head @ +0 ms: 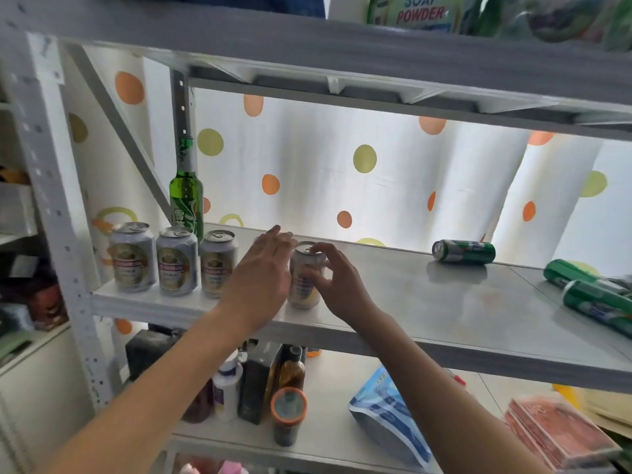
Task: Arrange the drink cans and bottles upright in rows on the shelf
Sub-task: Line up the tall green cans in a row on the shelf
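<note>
Three silver cans (pixel 176 261) stand upright in a row at the left front of the grey shelf (pixel 427 302). A fourth silver can (pixel 302 292) stands just right of them. My right hand (pixel 330 278) curls around it, fingertips on its rim and side. My left hand (pixel 263 268) hovers flat with fingers apart, against that can's left side. A green bottle (pixel 186 196) stands upright behind the row. One green can (pixel 463 251) lies on its side at the back right. Two green bottles (pixel 595 299) lie flat at the far right edge.
Above is another shelf with a soap powder bag (pixel 420 12). The shelf below holds bottles (pixel 290 371), a jar with an orange lid (pixel 289 408), a blue pouch (pixel 386 412) and red packets (pixel 554 429). A spotted curtain hangs behind.
</note>
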A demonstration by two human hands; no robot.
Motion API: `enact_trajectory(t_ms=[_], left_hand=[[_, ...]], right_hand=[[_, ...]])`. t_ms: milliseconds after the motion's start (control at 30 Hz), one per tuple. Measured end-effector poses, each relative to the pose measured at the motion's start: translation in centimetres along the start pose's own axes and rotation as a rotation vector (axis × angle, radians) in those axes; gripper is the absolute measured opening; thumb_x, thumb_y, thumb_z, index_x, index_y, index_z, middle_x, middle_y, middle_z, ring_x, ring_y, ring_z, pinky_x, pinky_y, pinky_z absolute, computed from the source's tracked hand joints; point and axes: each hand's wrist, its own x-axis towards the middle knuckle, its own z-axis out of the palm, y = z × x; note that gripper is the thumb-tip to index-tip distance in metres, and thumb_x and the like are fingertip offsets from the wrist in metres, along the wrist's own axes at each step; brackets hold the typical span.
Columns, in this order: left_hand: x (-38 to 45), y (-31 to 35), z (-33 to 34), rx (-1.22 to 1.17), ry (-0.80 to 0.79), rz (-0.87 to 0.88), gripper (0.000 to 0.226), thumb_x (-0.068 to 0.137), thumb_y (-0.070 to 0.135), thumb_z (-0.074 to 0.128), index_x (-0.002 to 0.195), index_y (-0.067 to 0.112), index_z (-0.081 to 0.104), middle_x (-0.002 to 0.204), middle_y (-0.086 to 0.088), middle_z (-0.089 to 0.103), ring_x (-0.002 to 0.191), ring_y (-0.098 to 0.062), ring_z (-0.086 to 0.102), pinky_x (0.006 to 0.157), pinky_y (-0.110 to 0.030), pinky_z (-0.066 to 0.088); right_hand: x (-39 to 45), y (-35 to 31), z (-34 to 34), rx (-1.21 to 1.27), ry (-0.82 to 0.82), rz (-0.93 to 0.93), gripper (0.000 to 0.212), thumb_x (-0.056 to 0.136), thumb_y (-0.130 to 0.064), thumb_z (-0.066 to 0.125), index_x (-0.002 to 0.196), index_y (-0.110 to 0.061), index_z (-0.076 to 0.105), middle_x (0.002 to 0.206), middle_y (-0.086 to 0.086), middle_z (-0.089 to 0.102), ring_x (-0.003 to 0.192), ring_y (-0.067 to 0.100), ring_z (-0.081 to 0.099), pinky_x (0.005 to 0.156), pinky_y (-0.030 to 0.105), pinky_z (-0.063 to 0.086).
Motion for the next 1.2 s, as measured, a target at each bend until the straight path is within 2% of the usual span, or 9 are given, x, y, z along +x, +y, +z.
enact_trajectory(t_ms=[133, 233, 333, 400, 500, 667, 833, 1100, 1200], left_hand=[[0.5, 1.6, 0.7, -0.019, -0.022, 0.016, 0.047, 0.090, 0.005, 0.047, 0.137, 0.010, 0.045, 0.147, -0.006, 0.043, 0.144, -0.021, 0.027, 0.111, -0.045, 0.034], [1.0, 3.4, 1.6, -0.032, 0.004, 0.100, 0.045, 0.086, 0.003, 0.049, 0.130, 0.009, 0.052, 0.142, -0.006, 0.049, 0.141, -0.023, 0.034, 0.106, -0.048, 0.042], [1.6, 5.8, 3.0, -0.105, 0.000, 0.129, 0.049, 0.085, 0.001, 0.054, 0.133, 0.014, 0.049, 0.147, -0.001, 0.044, 0.143, -0.018, 0.030, 0.103, -0.045, 0.042], [1.7, 7.9, 4.4, -0.199, 0.009, 0.170, 0.051, 0.082, -0.002, 0.056, 0.130, 0.011, 0.052, 0.144, -0.004, 0.048, 0.141, -0.020, 0.033, 0.102, -0.044, 0.043], [2.0, 12.1, 7.1, -0.320, -0.017, 0.168, 0.054, 0.083, -0.001, 0.056, 0.135, 0.009, 0.047, 0.146, -0.007, 0.045, 0.143, -0.022, 0.031, 0.108, -0.039, 0.037], [1.2, 19.7, 9.9, -0.526, -0.112, 0.288, 0.057, 0.089, 0.003, 0.051, 0.143, 0.010, 0.036, 0.154, -0.007, 0.032, 0.146, -0.022, 0.021, 0.117, -0.036, 0.026], [0.5, 24.6, 11.4, -0.591, -0.139, 0.436, 0.057, 0.088, 0.003, 0.051, 0.143, 0.008, 0.036, 0.152, -0.010, 0.034, 0.146, -0.024, 0.019, 0.117, -0.029, 0.014], [0.7, 32.0, 14.2, -0.623, -0.133, 0.525, 0.055, 0.089, 0.004, 0.050, 0.142, 0.008, 0.036, 0.152, -0.009, 0.035, 0.145, -0.023, 0.021, 0.116, -0.031, 0.020], [1.7, 35.4, 16.3, -0.604, -0.134, 0.531, 0.056, 0.089, 0.004, 0.051, 0.142, 0.009, 0.036, 0.152, -0.008, 0.035, 0.145, -0.023, 0.022, 0.117, -0.032, 0.021]], right_hand=[[-1.0, -0.2, -1.9, -0.033, 0.016, 0.005, 0.042, 0.095, -0.031, 0.063, 0.135, -0.029, 0.052, 0.136, -0.007, 0.052, 0.120, 0.004, 0.048, 0.105, 0.035, 0.043], [-2.1, -0.3, -4.5, -0.155, 0.088, -0.007, 0.047, 0.098, -0.032, 0.059, 0.143, -0.025, 0.046, 0.143, -0.005, 0.050, 0.130, 0.008, 0.045, 0.108, 0.025, 0.035], [-4.0, -0.1, -7.6, -0.316, 0.152, -0.008, 0.049, 0.099, -0.033, 0.056, 0.146, -0.025, 0.043, 0.147, -0.002, 0.047, 0.137, 0.013, 0.042, 0.113, 0.033, 0.034], [-5.5, 0.2, -9.8, -0.406, 0.222, 0.032, 0.050, 0.099, -0.032, 0.055, 0.146, -0.025, 0.042, 0.149, -0.002, 0.046, 0.138, 0.014, 0.040, 0.114, 0.033, 0.033], [-9.1, 0.6, -12.9, -0.497, 0.362, 0.126, 0.047, 0.098, -0.028, 0.056, 0.144, -0.023, 0.045, 0.147, 0.000, 0.048, 0.135, 0.015, 0.043, 0.113, 0.032, 0.034], [-16.2, 1.6, -18.0, -0.641, 0.469, 0.322, 0.045, 0.098, -0.030, 0.052, 0.143, -0.026, 0.046, 0.147, 0.002, 0.047, 0.138, 0.018, 0.040, 0.113, 0.045, 0.034], [-19.7, 0.2, -22.7, -0.722, 0.541, 0.428, 0.045, 0.099, -0.028, 0.052, 0.144, -0.025, 0.044, 0.149, 0.004, 0.045, 0.138, 0.020, 0.038, 0.114, 0.040, 0.034], [-22.3, 1.7, -29.8, -0.690, 0.620, 0.453, 0.046, 0.099, -0.030, 0.050, 0.144, -0.028, 0.042, 0.149, 0.000, 0.043, 0.138, 0.016, 0.037, 0.112, 0.045, 0.035], [-22.5, 3.5, -32.9, -0.675, 0.603, 0.437, 0.048, 0.100, -0.033, 0.050, 0.147, -0.031, 0.040, 0.153, -0.001, 0.038, 0.142, 0.015, 0.032, 0.115, 0.041, 0.032]])
